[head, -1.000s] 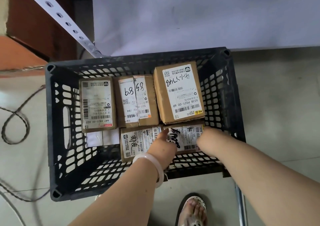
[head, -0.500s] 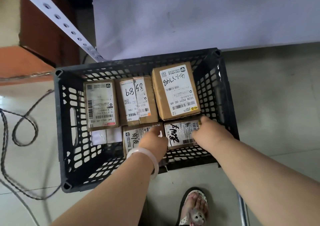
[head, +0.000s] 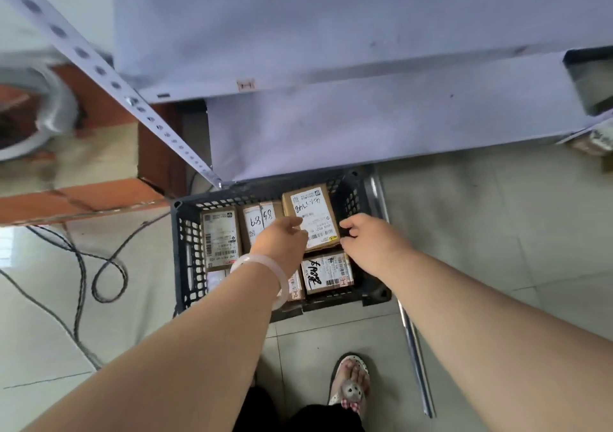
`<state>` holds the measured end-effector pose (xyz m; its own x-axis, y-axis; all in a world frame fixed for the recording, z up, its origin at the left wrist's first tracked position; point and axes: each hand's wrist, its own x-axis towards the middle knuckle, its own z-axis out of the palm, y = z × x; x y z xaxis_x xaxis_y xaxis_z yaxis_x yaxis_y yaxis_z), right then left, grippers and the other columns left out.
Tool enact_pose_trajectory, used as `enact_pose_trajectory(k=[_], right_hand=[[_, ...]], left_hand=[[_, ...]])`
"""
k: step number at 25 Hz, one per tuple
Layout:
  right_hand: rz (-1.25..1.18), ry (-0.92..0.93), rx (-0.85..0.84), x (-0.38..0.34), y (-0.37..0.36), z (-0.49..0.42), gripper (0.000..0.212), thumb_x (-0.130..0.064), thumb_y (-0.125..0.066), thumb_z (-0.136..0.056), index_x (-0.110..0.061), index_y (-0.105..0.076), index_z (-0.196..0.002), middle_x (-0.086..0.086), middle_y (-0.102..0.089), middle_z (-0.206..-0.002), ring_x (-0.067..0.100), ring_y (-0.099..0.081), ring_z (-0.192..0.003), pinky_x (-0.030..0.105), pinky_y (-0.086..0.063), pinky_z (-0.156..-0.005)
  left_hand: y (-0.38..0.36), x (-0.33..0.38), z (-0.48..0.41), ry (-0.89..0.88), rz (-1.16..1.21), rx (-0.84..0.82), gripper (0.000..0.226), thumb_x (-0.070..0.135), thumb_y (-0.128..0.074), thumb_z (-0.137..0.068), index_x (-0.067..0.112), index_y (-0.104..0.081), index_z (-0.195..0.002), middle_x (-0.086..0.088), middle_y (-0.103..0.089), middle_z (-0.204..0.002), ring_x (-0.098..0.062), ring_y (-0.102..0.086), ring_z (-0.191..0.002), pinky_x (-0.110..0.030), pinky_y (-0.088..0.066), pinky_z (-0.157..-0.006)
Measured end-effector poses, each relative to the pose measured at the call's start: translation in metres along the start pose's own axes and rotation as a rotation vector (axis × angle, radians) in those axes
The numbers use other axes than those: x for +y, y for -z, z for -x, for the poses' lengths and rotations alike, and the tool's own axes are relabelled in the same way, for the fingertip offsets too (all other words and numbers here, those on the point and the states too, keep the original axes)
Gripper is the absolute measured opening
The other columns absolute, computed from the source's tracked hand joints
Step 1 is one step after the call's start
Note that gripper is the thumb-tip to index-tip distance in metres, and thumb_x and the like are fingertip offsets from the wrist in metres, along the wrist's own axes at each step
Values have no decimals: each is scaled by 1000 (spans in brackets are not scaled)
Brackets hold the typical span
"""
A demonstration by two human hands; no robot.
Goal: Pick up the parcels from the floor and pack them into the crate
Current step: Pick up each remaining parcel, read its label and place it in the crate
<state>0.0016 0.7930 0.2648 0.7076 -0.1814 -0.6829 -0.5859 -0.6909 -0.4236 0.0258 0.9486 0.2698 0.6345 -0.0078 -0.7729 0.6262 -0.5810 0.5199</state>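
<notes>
In the head view, a black plastic crate (head: 185, 249) with perforated walls is standing on the tiled floor (head: 481, 232), just below a grey shelf (head: 331, 66). Several cardboard parcels are lying flat inside it, all with white labels facing up. At the far right corner the largest parcel (head: 310, 211) is sitting a little higher than the others. Beside it, in the middle of the far row, is a taped parcel (head: 260, 221) with handwritten numbers, and at the far left a third parcel (head: 219, 237) is lying against the crate wall. In the near row, the parcel with black handwriting (head: 326, 270) is lying under the largest one's near edge.

The left hand (head: 280, 241), with a pale bangle (head: 262, 274) on the wrist, is reaching over the crate; its fingers are loosely curled and their tips are touching the left edge of the largest parcel. The right hand (head: 368, 242) is hovering at this parcel's right edge with fingers half bent. Neither hand is closing around anything.

A foot in a sandal (head: 351, 385) is standing on the floor near the crate. Dark cables (head: 99, 265) are looping on the tiles at the left.
</notes>
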Motion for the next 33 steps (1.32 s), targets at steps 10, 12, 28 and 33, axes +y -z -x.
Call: enact_pose_trajectory(k=[10, 12, 28, 33], right_hand=[[-163, -8, 272, -67, 156, 225, 34, -28, -59, -89, -26, -58, -122, -3, -63, -126, 18, -59, -115, 25, -44, -95], [-195, -12, 361, -75, 181, 282, 39, -28, -59, -89, -26, -54, -128, -2, -61, -127, 18, -57, -117, 26, -44, -96], [-360, -173, 999, 19, 337, 607, 47, -31, -59, -88, -31, -48, -134, -2, -59, -127, 18, -57, -113, 31, -47, -95], [-389, -238, 1088, 111, 394, 645, 49, -36, -58, -88, -34, -45, -135, -4, -56, -130, 14, -56, -115, 32, -50, -92]], left_hand=[[73, 138, 224, -387, -101, 12, 32, 24, -50, -93, 24, -57, -124, 2, -67, -94, -13, -53, -57, -27, -50, -63], [84, 156, 274, -482, -102, 1, 32, 23, -48, -93, 24, -57, -125, 3, -66, -90, -11, -49, -52, -24, -45, -58], [-18, 319, 582, -1140, -345, -228, 34, 17, -51, -93, 20, -57, -126, 0, -62, -124, -20, -56, -113, -27, -41, -99], [-118, 372, 635, -1249, -319, -289, 32, 22, -50, -94, 24, -57, -125, 3, -62, -122, -9, -52, -98, -20, -37, -88]])
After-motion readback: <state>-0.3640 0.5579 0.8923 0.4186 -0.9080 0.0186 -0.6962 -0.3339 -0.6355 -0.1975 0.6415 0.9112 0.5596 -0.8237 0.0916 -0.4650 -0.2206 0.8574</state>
